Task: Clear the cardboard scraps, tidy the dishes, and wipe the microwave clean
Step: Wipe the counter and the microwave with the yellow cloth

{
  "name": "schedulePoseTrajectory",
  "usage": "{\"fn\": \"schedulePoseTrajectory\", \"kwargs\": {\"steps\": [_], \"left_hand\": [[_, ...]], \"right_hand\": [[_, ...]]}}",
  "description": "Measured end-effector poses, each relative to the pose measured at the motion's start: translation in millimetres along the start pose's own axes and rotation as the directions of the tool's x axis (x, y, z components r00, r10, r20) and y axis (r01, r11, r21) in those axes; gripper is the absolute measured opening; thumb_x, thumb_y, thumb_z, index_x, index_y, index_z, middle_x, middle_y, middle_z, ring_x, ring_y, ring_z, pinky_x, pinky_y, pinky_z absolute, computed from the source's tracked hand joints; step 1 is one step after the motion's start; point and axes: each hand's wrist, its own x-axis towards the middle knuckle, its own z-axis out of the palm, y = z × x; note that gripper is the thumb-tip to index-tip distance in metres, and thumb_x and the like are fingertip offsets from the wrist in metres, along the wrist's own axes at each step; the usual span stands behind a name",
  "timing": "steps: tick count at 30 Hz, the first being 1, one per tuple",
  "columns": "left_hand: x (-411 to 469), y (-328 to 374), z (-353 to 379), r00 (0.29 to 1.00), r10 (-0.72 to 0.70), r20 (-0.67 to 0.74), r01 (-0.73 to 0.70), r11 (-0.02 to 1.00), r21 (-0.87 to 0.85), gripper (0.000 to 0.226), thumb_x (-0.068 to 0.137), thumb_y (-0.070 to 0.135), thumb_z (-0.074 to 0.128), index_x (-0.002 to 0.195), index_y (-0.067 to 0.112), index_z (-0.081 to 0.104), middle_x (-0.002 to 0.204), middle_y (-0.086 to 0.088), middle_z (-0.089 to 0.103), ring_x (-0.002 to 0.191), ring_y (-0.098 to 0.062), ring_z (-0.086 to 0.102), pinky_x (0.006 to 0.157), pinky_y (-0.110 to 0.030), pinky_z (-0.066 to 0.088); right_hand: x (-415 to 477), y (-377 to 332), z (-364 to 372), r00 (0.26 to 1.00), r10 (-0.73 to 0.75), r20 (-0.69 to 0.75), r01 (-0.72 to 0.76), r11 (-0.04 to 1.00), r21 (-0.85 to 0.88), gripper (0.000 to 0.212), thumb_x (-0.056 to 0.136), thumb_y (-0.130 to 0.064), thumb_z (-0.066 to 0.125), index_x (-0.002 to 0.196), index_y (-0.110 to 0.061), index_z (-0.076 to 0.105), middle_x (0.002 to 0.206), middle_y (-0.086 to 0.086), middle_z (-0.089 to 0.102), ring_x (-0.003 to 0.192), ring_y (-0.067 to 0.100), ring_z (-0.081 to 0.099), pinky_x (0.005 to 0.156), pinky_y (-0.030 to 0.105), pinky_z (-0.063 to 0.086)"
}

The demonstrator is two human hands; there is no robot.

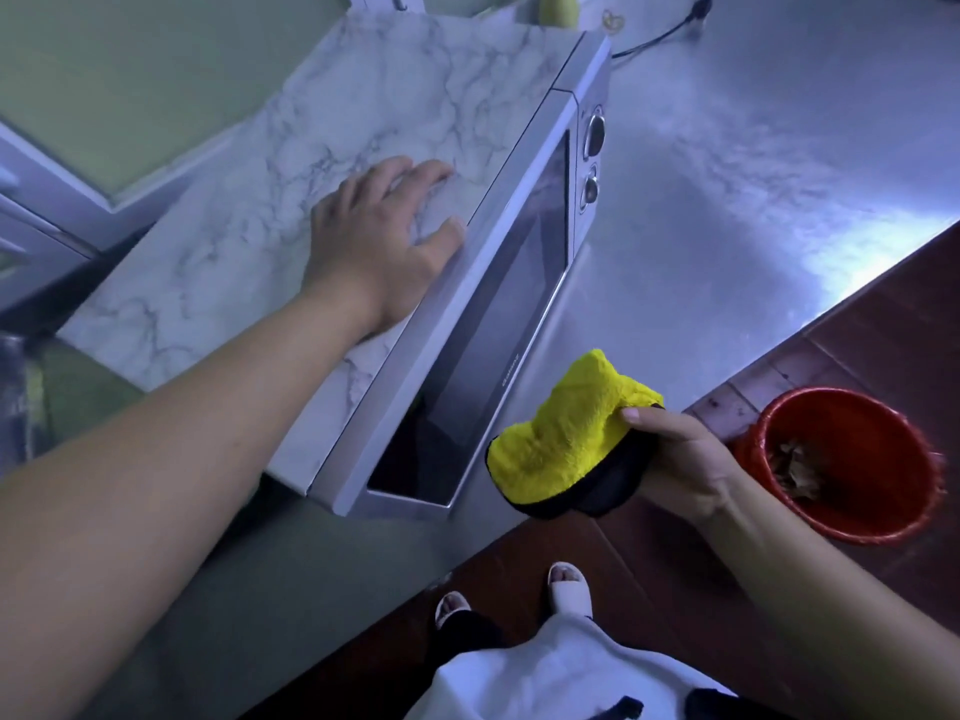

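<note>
The microwave (322, 148) has a marble-patterned top and a silver front with a dark glass door and two knobs; it stands on the steel counter. My left hand (379, 236) lies flat on its top near the front edge, fingers spread. My right hand (680, 459) grips a folded yellow cloth (566, 433) with a black underside, held in the air just in front of the lower part of the door. Cardboard scraps (795, 465) lie inside a red bucket (883, 522) on the floor at right.
The steel counter (753, 174) stretches right of the microwave, with a black cable (660, 36) at its back. A green bottle (558, 7) stands behind the microwave. Dark tiled floor (883, 314) and my feet (569, 589) are below. A window frame (78, 163) is at left.
</note>
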Motion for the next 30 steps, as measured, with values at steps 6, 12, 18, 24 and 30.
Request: {"fn": "schedulePoseTrajectory", "kwargs": {"steps": [6, 12, 18, 24, 30], "left_hand": [[1, 1, 0, 1.000, 0.008, 0.000, -0.008, 1.000, 0.003, 0.054, 0.084, 0.061, 0.038, 0.136, 0.052, 0.042, 0.152, 0.011, 0.037, 0.139, -0.016, 0.030, 0.115, -0.040, 0.015], [0, 1, -1, 1.000, 0.006, 0.003, -0.006, 1.000, 0.009, 0.053, 0.084, 0.061, 0.038, 0.136, 0.051, 0.042, 0.152, 0.011, 0.036, 0.139, -0.016, 0.029, 0.115, -0.040, 0.015], [-1, 0, 2, 1.000, 0.017, -0.001, -0.017, 1.000, 0.002, 0.050, 0.085, 0.061, 0.038, 0.134, 0.052, 0.041, 0.151, 0.012, 0.037, 0.139, -0.015, 0.029, 0.115, -0.041, 0.014], [11, 2, 5, 1.000, -0.026, -0.014, 0.026, 0.999, 0.037, 0.046, 0.087, 0.058, 0.037, 0.132, 0.049, 0.042, 0.148, 0.009, 0.038, 0.138, -0.019, 0.030, 0.113, -0.042, 0.017], [30, 5, 8, 0.996, -0.072, 0.051, 0.068, 0.995, 0.078, 0.059, 0.087, 0.057, 0.024, 0.145, 0.046, 0.033, 0.160, 0.002, 0.027, 0.147, -0.017, 0.020, 0.117, -0.043, 0.012]], "right_hand": [[54, -61, 16, 0.862, -0.329, -0.387, 0.202, 0.921, -0.333, 0.032, 0.088, -0.012, 0.066, 0.119, -0.006, 0.070, 0.114, 0.011, 0.074, 0.106, 0.025, 0.071, 0.089, 0.038, 0.056], [126, -97, 33, 0.588, -0.733, -0.341, 0.322, 0.600, -0.733, 0.033, 0.088, -0.009, 0.066, 0.117, -0.023, 0.072, 0.081, 0.002, 0.068, 0.063, 0.022, 0.059, 0.055, 0.027, 0.047], [184, -74, 10, 0.414, -0.775, -0.478, 0.295, 0.611, -0.735, 0.035, 0.090, -0.020, 0.059, 0.122, -0.029, 0.070, 0.098, -0.012, 0.074, 0.086, 0.001, 0.068, 0.084, 0.025, 0.056], [191, -57, 4, 0.369, -0.736, -0.567, 0.180, 0.656, -0.733, 0.027, 0.093, -0.028, 0.056, 0.117, -0.027, 0.069, 0.087, -0.012, 0.070, 0.070, -0.004, 0.061, 0.074, 0.024, 0.055], [143, 35, 25, 0.478, -0.673, -0.565, 0.183, 0.705, -0.686, 0.028, 0.094, -0.013, 0.062, 0.121, -0.016, 0.069, 0.097, -0.004, 0.071, 0.081, -0.001, 0.064, 0.075, 0.010, 0.052]]}}
